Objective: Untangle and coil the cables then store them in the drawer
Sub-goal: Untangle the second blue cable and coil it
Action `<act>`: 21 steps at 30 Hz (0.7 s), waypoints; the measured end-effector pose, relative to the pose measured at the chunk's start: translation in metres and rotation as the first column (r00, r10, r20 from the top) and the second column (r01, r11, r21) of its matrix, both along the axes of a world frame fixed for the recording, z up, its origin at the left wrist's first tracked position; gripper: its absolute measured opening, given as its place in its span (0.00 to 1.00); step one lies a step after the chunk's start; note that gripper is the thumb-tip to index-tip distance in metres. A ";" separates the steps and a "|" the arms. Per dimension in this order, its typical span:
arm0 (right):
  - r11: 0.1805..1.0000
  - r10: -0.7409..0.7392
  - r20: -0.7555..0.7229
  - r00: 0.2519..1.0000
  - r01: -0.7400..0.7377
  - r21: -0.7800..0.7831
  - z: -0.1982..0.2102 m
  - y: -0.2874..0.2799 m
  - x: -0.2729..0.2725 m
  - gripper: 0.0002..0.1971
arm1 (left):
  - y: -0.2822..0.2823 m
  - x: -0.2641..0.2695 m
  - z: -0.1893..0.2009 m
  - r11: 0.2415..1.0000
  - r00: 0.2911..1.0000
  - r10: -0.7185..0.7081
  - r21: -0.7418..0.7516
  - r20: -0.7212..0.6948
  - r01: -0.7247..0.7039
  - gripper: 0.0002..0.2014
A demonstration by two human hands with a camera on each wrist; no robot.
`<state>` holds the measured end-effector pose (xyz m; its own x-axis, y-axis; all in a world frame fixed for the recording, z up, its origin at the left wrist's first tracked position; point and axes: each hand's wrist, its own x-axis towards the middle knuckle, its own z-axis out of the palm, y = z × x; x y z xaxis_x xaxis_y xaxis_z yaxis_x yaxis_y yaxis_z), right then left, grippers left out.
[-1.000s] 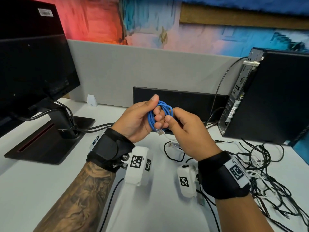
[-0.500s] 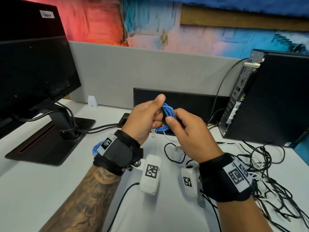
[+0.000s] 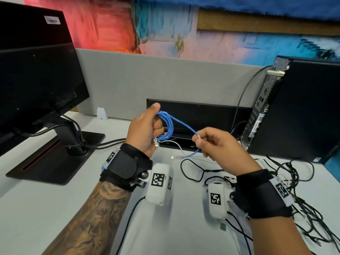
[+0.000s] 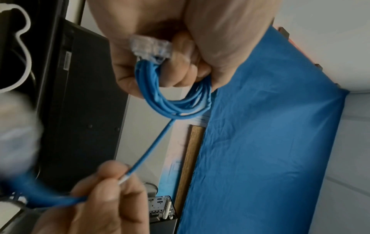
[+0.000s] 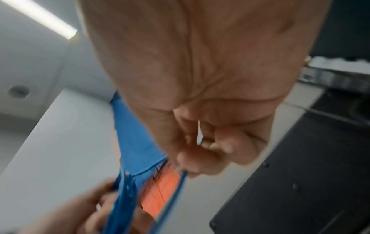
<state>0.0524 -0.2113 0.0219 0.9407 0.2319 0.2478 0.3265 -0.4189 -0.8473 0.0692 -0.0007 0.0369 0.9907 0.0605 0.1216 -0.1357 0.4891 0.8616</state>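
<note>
A thin blue network cable [image 3: 168, 127] is wound into a small coil above the white desk. My left hand [image 3: 147, 130] grips that coil [image 4: 176, 102], its fingers curled through the loops, and a clear plug [image 4: 150, 45] pokes out by the palm. One free strand [image 3: 184, 124] runs right from the coil to my right hand [image 3: 211, 142], which pinches it between thumb and fingertips [image 4: 112, 172]. The tail end of the blue cable [image 3: 191, 154] droops below that hand toward the desk. The right wrist view is blurred; it shows the blue strand [image 5: 176, 190] leaving my fingers.
A tangle of black cables [image 3: 298, 190] lies on the desk at the right. A monitor [image 3: 36, 80] on its stand sits left, a black computer case [image 3: 303, 107] right, a black box [image 3: 198, 115] by the grey partition. One black cable loop [image 3: 191, 170] lies under my hands.
My hands were close together on the coil; now the right hand has pulled away to the right, drawing a strand of blue cable out taut from the coil.
</note>
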 end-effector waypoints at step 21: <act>0.810 -0.008 0.025 1.000 -0.008 0.587 -0.003 0.017 0.003 0.11 | -0.021 -0.003 -0.015 0.844 0.825 -0.531 -0.206 -0.194 0.495 0.28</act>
<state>0.0559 -0.1947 0.0185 0.9322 0.0343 0.3602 0.3510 0.1554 -0.9234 0.0660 -0.0216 0.0220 0.8803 -0.4662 -0.0877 0.3655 0.5487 0.7518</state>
